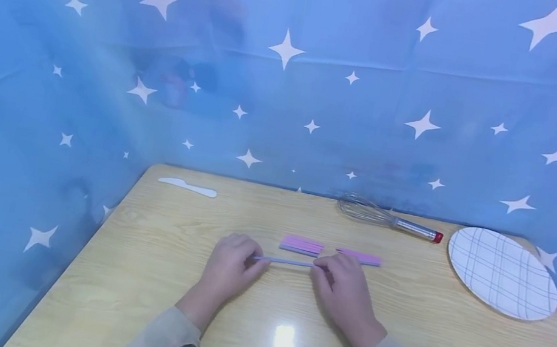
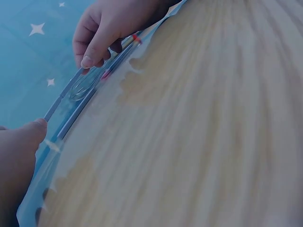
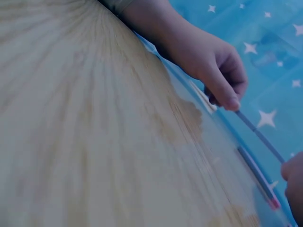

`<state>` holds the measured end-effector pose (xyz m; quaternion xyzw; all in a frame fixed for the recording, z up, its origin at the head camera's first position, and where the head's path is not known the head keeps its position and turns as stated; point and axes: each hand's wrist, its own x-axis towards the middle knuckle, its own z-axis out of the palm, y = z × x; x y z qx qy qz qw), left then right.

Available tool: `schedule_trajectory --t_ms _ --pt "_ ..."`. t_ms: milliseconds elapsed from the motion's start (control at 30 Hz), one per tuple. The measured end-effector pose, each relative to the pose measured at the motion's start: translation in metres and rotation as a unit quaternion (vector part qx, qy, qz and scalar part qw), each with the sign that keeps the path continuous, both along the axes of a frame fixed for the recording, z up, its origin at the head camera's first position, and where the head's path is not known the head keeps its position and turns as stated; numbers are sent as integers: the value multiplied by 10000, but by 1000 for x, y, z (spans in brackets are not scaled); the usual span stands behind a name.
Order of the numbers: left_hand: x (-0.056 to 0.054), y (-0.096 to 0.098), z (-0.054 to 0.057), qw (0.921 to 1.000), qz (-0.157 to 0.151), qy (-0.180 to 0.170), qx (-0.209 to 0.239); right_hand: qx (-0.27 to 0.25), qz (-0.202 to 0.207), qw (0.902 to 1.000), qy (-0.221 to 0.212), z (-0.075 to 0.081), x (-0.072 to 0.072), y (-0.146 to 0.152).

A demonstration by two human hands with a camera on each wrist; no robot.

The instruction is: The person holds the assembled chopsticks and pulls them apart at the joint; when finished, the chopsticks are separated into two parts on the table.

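Observation:
A thin blue-purple stick (image 1: 286,261), straw-like with a small joint near its middle in the wrist views, stretches level between the two hands. My left hand (image 1: 232,264) pinches its left end between thumb and fingers. Its right end is pinched the same way by my right hand (image 1: 344,289). Just behind the stick, a bundle of pink and purple sticks (image 1: 302,245) lies on the table. A second small bundle (image 1: 366,259) sits to its right, partly hidden by the right hand. In the left wrist view the held stick (image 2: 63,94) appears raised above the tabletop.
On the wood-grain table (image 1: 129,271), a white plastic knife (image 1: 188,186) lies at the back left. A wire whisk (image 1: 387,217) with a red-tipped handle rests along the back edge. The white checked oval plate (image 1: 502,273) stands at the right. Blue star-patterned cloth (image 1: 325,95) hangs behind.

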<state>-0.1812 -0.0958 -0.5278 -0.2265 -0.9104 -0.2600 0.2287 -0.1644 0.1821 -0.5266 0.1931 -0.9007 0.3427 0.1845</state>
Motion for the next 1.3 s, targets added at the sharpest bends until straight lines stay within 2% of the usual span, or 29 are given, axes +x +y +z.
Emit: schedule_trajectory --t_ms 233,500,700,967,1133,1300 --pt "-2 18 0 9993 -102 -338 -106 85 -261 9995 -179 1 7 19" --pt "-6 37 -2 9987 -493 -129 -12 68 -434 9990 -114 2 11 37" --pt "-5 49 -1 9973 -682 -260 -82 125 -479 9987 143 2 19 50" --pt "-6 63 0 9957 -901 -173 -120 14 -515 9981 348 2 26 62" --pt "-7 66 -1 9949 -1001 -74 3 -107 -393 9989 237 1 25 63" --pt "-8 67 0 9943 -1048 -127 179 -227 -475 9986 -7 0 23 62"
